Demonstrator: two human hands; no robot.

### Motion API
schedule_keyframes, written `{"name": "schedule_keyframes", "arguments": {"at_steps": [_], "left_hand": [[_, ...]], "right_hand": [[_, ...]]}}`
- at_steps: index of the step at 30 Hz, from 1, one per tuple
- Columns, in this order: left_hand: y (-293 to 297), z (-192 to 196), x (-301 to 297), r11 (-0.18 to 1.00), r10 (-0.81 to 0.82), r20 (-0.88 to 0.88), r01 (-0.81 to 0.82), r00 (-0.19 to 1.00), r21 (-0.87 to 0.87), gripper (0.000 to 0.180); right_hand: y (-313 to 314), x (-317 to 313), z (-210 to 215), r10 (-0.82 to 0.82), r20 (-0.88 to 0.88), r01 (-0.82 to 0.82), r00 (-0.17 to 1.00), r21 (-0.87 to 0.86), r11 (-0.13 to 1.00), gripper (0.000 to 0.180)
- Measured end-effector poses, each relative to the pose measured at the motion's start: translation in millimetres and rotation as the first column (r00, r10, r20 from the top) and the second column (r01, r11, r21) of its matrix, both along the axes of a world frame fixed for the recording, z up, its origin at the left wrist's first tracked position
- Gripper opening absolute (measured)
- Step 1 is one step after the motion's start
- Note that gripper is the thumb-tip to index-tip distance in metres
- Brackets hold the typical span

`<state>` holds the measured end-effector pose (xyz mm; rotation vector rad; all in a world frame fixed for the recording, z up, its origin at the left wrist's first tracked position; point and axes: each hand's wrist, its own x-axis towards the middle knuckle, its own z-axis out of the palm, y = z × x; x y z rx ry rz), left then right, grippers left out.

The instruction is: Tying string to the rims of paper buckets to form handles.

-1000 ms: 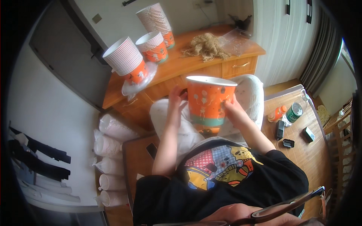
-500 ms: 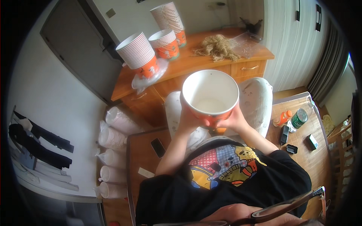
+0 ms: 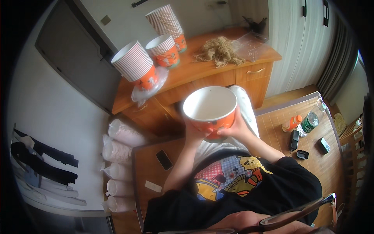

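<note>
Between my two hands is an orange paper bucket (image 3: 218, 124) with a white rim and white inside, held above my lap and tilted so its mouth faces up and toward me. My left hand (image 3: 196, 132) wraps its left side, and my right hand (image 3: 237, 128) wraps its right side. Both thumbs lie on the near wall; the other fingers are mostly hidden behind it. On the wooden cabinet (image 3: 183, 80) ahead stand a left stack of paper buckets (image 3: 132, 62), a shorter stack (image 3: 163, 50) and a taller one (image 3: 167, 25) behind.
Beige twine (image 3: 219, 50) lies beside a clear plastic tray (image 3: 251, 46) on the cabinet. Bagged stacks of cups (image 3: 117, 151) line the left. A phone (image 3: 164, 160) and remote (image 3: 153, 186) rest at my left; an orange bottle (image 3: 292, 123) and green can (image 3: 310, 122) at my right.
The bucket and both hands have come slightly lower and left, and the bucket's orange side shows more. My legs have shifted; the view has turned a little.
</note>
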<state>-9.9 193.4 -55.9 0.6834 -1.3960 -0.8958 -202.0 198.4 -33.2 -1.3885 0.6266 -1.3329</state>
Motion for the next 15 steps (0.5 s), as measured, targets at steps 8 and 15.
{"name": "schedule_keyframes", "arguments": {"at_steps": [8,15], "left_hand": [[-43,13,11,0.996,0.025,-0.067,-0.018,0.997,0.093,0.121],[-148,32,35,0.965,0.242,-0.054,-0.246,0.969,-0.095,0.118]], "right_hand": [[-69,-22,-20,-0.037,-0.317,-0.041,0.948,-0.235,0.971,0.12],[-195,-40,-25,-0.658,-0.406,0.397,0.634,-0.559,0.728,0.044]]}}
